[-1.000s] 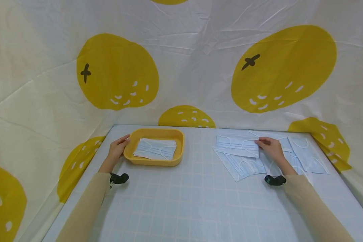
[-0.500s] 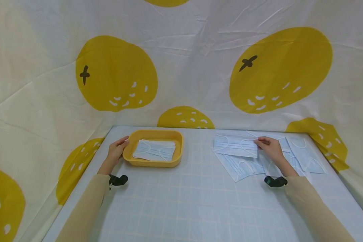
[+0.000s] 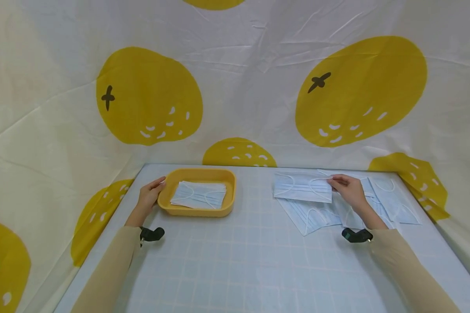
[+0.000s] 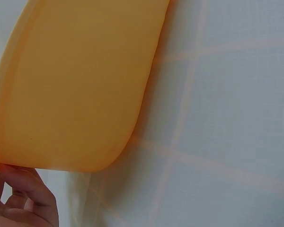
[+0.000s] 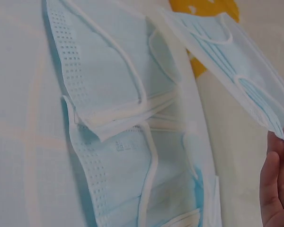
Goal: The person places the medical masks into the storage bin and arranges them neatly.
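My right hand [image 3: 346, 188] pinches the right edge of a light blue face mask [image 3: 302, 187] and holds it just above a loose pile of masks [image 3: 315, 215]. In the right wrist view the held mask [image 5: 232, 52] hangs lifted over the pile of masks [image 5: 128, 142], and my fingertips [image 5: 277, 189] show at the lower right. My left hand [image 3: 150, 194] grips the left rim of a yellow tray [image 3: 168, 204] that holds a few stacked masks [image 3: 199, 194]. The left wrist view shows the tray's outer wall [image 4: 75, 90] with my fingers [image 4: 23, 194] under its corner.
The table [image 3: 235, 261] has a pale blue grid cover. More masks [image 3: 393, 200] lie at the back right near the edge. A white cloth with yellow fruit prints [image 3: 149, 95] rises close around the back and both sides.
My right hand has lifted the mask slightly and carried it a little to the left off the pile. The left hand stays on the tray rim.
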{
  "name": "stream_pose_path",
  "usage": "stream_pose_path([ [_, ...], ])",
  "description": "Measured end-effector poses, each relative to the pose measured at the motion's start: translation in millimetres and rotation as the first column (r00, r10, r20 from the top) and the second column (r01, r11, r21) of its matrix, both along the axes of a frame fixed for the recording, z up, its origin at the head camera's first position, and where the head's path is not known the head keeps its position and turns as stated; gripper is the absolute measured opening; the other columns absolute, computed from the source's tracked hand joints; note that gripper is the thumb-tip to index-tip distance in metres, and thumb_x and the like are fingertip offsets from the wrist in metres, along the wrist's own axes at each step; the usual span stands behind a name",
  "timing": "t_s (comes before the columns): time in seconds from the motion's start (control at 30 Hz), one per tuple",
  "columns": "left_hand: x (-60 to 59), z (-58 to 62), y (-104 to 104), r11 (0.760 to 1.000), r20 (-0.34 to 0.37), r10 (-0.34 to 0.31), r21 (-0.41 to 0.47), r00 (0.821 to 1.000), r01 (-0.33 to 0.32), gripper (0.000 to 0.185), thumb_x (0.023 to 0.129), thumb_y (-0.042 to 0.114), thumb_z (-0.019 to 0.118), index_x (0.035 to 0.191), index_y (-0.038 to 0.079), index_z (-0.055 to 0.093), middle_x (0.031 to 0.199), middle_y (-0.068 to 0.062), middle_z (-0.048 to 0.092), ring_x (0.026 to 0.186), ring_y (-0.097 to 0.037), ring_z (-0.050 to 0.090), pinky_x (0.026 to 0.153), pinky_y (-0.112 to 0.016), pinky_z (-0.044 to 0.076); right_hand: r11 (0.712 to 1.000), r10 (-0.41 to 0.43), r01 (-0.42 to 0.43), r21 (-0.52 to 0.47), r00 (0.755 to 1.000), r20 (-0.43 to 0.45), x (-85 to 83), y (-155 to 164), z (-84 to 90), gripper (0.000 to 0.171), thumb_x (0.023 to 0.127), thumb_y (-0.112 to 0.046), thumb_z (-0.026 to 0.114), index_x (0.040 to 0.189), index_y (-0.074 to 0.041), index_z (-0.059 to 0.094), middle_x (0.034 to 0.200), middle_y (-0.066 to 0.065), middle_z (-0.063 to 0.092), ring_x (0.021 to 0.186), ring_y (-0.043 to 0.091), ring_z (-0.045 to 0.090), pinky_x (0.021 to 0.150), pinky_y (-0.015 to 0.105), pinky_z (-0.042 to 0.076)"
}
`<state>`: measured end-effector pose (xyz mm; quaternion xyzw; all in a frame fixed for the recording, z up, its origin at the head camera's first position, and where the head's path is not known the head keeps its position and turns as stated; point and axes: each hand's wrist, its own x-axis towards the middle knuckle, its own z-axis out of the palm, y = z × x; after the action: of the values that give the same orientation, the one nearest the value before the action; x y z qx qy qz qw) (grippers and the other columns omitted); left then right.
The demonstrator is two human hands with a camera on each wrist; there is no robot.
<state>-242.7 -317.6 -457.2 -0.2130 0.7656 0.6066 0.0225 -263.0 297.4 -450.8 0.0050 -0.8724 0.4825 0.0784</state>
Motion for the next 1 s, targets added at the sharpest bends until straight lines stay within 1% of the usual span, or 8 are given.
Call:
stream_pose_path([
  [0.13,0.8,-0.5,-2,1.0,-0.003,-0.004,-0.007,1.0,0.004,0.049,0.101,0.031,0.049,0.147,0.017,0.041,0.153,-0.01,0.037,0.111,-0.011,0.051,0.067,-0.009,0.049,1.0,0.01,-0.01,0.004,1.0,-0.01,5.1,-4,8.3,0.043,0.094,-0.031,0.062,0.116,0.006,0.063,0.079,-0.027,0.057,0.074,0.006,0.063,0.069,0.018,0.056],
  [0.23,1.5,-1.0,-2,1.0,-0.016,-0.007,-0.029,1.0,0.007,0.049,0.1,0.033,0.049,0.146,0.018,0.042,0.151,-0.011,0.039,0.104,-0.007,0.053,0.067,-0.01,0.05,1.0,0.0,0.0,0.026,1.0,-0.029,1.9,-4,5.6,0.042,0.094,-0.032,0.062,0.116,0.005,0.064,0.085,-0.012,0.066,0.075,0.012,0.064,0.068,0.019,0.056],
  [0.37,2.2,-1.7,-1,0.998,-0.041,-0.01,-0.069,0.999,0.007,0.05,0.099,0.035,0.05,0.145,0.017,0.044,0.146,-0.013,0.043,0.088,0.002,0.054,0.067,-0.012,0.051,0.998,-0.045,0.049,0.048,0.996,-0.081,-30.5,12,-36.5,0.046,0.089,-0.045,0.064,0.112,-0.005,0.067,0.095,0.004,0.069,0.073,0.011,0.064,0.061,0.015,0.053],
  [0.47,2.1,-1.8,-1,0.997,-0.044,-0.004,-0.078,0.999,0.001,0.05,0.099,0.035,0.051,0.145,0.016,0.045,0.143,-0.013,0.045,0.084,0.003,0.053,0.066,-0.012,0.051,0.994,-0.078,0.085,0.064,0.992,-0.102,-55.1,24,-69.2,0.048,0.083,-0.056,0.064,0.109,-0.016,0.069,0.096,0.0,0.07,0.071,0.006,0.063,0.059,0.011,0.051],
  [0.57,2.0,-1.8,0,0.997,-0.045,-0.003,-0.083,0.999,-0.001,0.049,0.099,0.034,0.051,0.144,0.016,0.045,0.141,-0.012,0.046,0.083,0.003,0.053,0.065,-0.013,0.051,0.993,-0.07,0.079,0.085,0.991,-0.112,-63.2,24,-78.0,0.047,0.083,-0.059,0.062,0.109,-0.021,0.069,0.098,0.0,0.07,0.075,0.009,0.065,0.063,0.013,0.053],
  [0.67,2.0,-1.5,0,0.996,-0.047,-0.009,-0.086,0.999,0.004,0.049,0.1,0.034,0.051,0.145,0.016,0.045,0.142,-0.013,0.045,0.084,0.002,0.053,0.065,-0.013,0.051,0.997,-0.032,0.041,0.059,0.989,-0.143,-59.6,18,-70.3,0.043,0.084,-0.055,0.063,0.108,-0.02,0.07,0.095,-0.001,0.069,0.073,0.01,0.064,0.061,0.014,0.053],
  [0.8,1.7,-1.6,0,0.997,-0.041,-0.001,-0.08,0.999,-0.002,0.048,0.1,0.034,0.05,0.144,0.017,0.045,0.143,-0.012,0.045,0.085,0.003,0.053,0.066,-0.012,0.051,1.0,0.013,-0.016,-0.024,0.992,-0.128,-31.0,-8,-28.4,0.038,0.087,-0.042,0.068,0.108,-0.01,0.071,0.09,0.001,0.07,0.07,0.009,0.062,0.059,0.015,0.052],
  [1.0,1.5,-1.8,1,0.996,-0.031,0.022,-0.089,0.999,-0.025,0.047,0.099,0.032,0.052,0.144,0.018,0.046,0.142,-0.011,0.047,0.082,0.004,0.053,0.063,-0.013,0.05,0.999,0.046,-0.044,0.017,0.991,-0.128,10.7,-47,31.6,0.035,0.093,-0.025,0.065,0.11,0.005,0.067,0.097,0.021,0.068,0.066,0.0,0.06,0.062,0.011,0.052],
])
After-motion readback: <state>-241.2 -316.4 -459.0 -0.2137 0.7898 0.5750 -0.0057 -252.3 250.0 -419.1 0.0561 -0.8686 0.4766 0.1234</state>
